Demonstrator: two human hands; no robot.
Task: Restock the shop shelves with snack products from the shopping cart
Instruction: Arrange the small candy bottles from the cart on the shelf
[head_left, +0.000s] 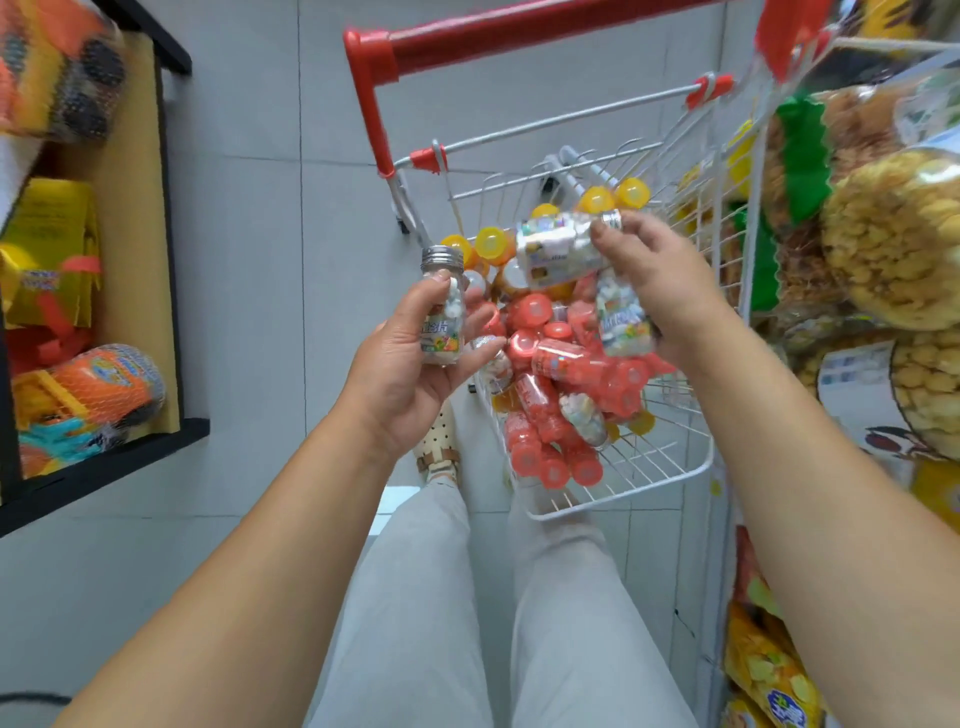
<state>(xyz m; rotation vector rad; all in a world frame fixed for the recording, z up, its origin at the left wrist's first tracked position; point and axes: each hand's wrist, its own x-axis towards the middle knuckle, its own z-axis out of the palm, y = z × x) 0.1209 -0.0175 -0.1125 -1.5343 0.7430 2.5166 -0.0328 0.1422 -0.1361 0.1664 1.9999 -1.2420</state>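
Over cart (519, 36): left hand (410, 374) gripped candy bottle (441, 317); right hand (660, 280) fingers (605, 241) clasped two more bottles (561, 252); batching trips, I judged.

The small bottle (441, 322) held in the left hand (405, 369) is clear and glossy with a ribbed, silvery, metal-looking cap. The two labelled bottles (563, 252) gripped by the right hand (657, 275) have the same shiny clear walls under glossy printed wrap. The cart (665, 441) is thin white-coated wire with a smooth, glossy red plastic handle (519, 31) and holds coral bottles (566, 364) and yellow caps (491, 241) of smooth plastic, while the floor (260, 208) is smooth pale tile with a dull sheen, the trousers (415, 623) are matt light cloth, and the snack bags (893, 234) are crinkly clear film.
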